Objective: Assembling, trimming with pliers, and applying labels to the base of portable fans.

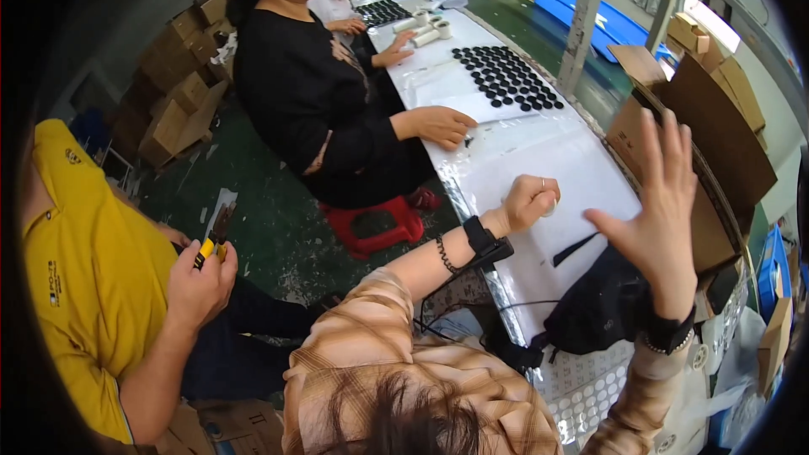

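Note:
My left hand (531,202) is closed in a fist over the white table (565,160), with a black band on its wrist. A small pale edge shows at its fingertips, too little to name. My right hand (661,194) is raised with its fingers spread, holding nothing, in front of an open cardboard box (628,139). Beneath that hand a black cloth bag (594,291) lies on the table's near end. Farther up the table, small black round pieces (506,76) lie in rows on white sheeting.
A sheet of round white stickers (590,396) is at the lower right. Across the table's left side a person in black (312,93) rests both hands on it, beside a red stool (371,232). At left, a person in yellow (109,261) grips a yellow-and-black tool (206,253).

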Motion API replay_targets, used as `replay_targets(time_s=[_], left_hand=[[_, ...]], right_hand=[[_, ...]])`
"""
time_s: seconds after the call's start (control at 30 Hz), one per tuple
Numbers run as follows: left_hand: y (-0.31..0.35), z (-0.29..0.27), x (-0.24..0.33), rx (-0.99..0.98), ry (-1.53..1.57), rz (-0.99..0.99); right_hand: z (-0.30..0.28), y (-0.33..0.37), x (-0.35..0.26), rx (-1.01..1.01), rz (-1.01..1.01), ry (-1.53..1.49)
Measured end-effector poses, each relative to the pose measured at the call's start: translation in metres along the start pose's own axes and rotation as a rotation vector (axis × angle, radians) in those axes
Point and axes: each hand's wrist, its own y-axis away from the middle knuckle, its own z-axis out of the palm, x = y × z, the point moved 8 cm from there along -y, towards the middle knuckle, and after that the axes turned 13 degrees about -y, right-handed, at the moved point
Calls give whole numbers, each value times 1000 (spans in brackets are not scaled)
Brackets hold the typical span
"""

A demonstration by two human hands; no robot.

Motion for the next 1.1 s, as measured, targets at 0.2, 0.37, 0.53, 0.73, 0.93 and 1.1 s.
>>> replay_targets(time_s=[0.2,0.37,0.53,0.73,0.93,1.1], left_hand=[[8,-15,-18,-87,-64,-3],[-17,-4,-7,-114,-177,179],[-43,22,-6,-234,-375,380],[-50,30,-39,-290,-449,434],[-26,-4,-63,-241,-375,192],[-1,-30,-104,-356,-434,155]], right_hand=[[1,16,7,-28,48,24],[33,51,3,-338,115,-175],[32,101,26,-348,209,-216],[38,135,38,-363,323,-283],[52,143,42,-394,330,-379],[73,98,-12,-558,236,-721]])
